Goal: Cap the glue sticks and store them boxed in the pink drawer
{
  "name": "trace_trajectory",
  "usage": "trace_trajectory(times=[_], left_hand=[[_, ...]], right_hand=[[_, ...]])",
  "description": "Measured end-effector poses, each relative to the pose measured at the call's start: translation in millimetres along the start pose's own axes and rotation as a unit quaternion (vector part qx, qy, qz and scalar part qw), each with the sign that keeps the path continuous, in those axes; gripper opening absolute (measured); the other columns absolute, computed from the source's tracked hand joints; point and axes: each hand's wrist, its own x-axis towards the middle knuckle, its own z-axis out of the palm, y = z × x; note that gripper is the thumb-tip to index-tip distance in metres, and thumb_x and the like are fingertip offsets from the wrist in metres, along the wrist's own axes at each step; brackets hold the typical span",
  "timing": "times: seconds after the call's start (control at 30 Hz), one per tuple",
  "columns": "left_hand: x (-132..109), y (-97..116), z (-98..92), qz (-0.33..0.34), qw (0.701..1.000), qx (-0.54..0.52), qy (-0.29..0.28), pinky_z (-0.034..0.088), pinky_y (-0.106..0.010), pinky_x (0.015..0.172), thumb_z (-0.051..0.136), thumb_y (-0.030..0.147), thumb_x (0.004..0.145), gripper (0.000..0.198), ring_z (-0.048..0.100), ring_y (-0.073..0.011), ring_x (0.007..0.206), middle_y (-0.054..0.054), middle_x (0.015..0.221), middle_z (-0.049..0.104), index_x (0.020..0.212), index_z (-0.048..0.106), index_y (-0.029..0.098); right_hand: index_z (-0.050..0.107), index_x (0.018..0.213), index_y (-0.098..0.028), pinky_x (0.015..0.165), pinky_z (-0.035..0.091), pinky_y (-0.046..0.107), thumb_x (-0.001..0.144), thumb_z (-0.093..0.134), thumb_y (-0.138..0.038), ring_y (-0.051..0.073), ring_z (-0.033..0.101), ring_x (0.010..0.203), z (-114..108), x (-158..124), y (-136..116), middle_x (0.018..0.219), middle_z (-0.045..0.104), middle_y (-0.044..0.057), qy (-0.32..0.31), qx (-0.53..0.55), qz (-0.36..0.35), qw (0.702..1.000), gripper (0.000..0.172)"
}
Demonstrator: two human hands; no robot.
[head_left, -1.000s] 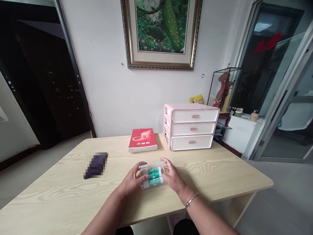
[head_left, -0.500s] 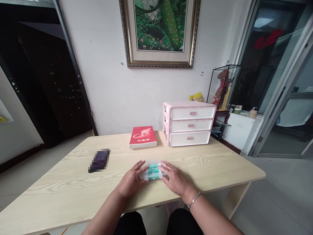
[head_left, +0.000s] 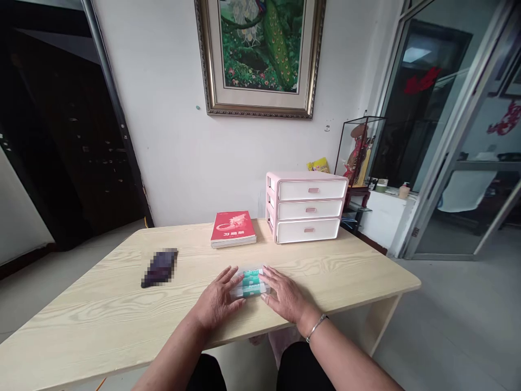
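On the table in front of me lies a small clear package (head_left: 251,282) with several teal-and-white strips or tubes inside; their exact kind is too small to tell. My left hand (head_left: 217,298) rests at its left end, fingers spread and tips over the edge, the thumb stretched out below it. At the right end is my right hand (head_left: 285,293), a bracelet on its wrist. Its fingers are apart too, lying over that end, and its thumb reaches toward the near corner. Both ends of the package are partly hidden under my fingers.
A red book (head_left: 233,228) lies behind the package. Right of it stands a pink-and-white three-drawer unit (head_left: 310,209). A dark, pixelated object (head_left: 159,267) is on the left of the wooden table (head_left: 101,315), whose near edge runs beneath my forearms.
The view has shifted a little to the right, so everything appears further left. My left thumb has moved away from the package; both hands otherwise stay at its ends.
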Motion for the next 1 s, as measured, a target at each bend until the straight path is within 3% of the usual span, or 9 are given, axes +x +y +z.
trace_trajectory(times=[0.13, 0.23, 0.5, 1.0], left_hand=[[1, 2, -0.8, 0.007, 1.0, 0.013, 0.01, 0.031, -0.048, 0.117, 0.046, 0.056, 0.093, 0.056, 0.031, -0.0272, 0.144, -0.003, 0.152, 0.04, 0.143, 0.047, 0.029], [3, 0, 3.5, 0.002, 1.0, 0.021, 0.022, 0.034, -0.045, 0.116, 0.046, 0.056, 0.093, 0.056, 0.034, -0.0258, 0.142, -0.005, 0.151, 0.042, 0.141, 0.049, 0.027], [5, -7, 12.3, 0.012, 0.998, 0.017, 0.052, 0.04, -0.047, 0.112, 0.056, 0.053, 0.089, 0.055, 0.039, -0.0279, 0.14, -0.01, 0.149, 0.044, 0.137, 0.054, 0.025], [6, -10, 17.0, -0.002, 0.995, -0.055, 0.08, 0.044, -0.051, 0.108, 0.061, 0.047, 0.087, 0.047, 0.045, -0.0342, 0.134, -0.009, 0.143, 0.052, 0.128, 0.063, 0.027]], right_hand=[[0.06, 0.131, -0.017, 0.115, 0.036, 0.043, 0.097, 0.048, -0.031, 0.023, 0.045, 0.135, -2, 3, 0, 0.142, 0.053, 0.012, 0.015, 0.021, 0.005, 1.0, 0.039], [0.063, 0.128, -0.018, 0.113, 0.039, 0.042, 0.094, 0.052, -0.029, 0.023, 0.049, 0.132, 3, 3, 3, 0.14, 0.055, 0.012, 0.032, 0.033, 0.02, 0.999, 0.037], [0.063, 0.129, -0.022, 0.111, 0.042, 0.04, 0.084, 0.065, -0.022, 0.024, 0.052, 0.129, 14, 0, 9, 0.141, 0.054, 0.01, 0.06, 0.06, 0.028, 0.996, 0.045], [0.067, 0.121, -0.014, 0.109, 0.044, 0.037, 0.085, 0.064, -0.015, 0.024, 0.055, 0.126, 20, 4, 6, 0.134, 0.06, 0.015, 0.072, 0.036, 0.018, 0.997, 0.036]])
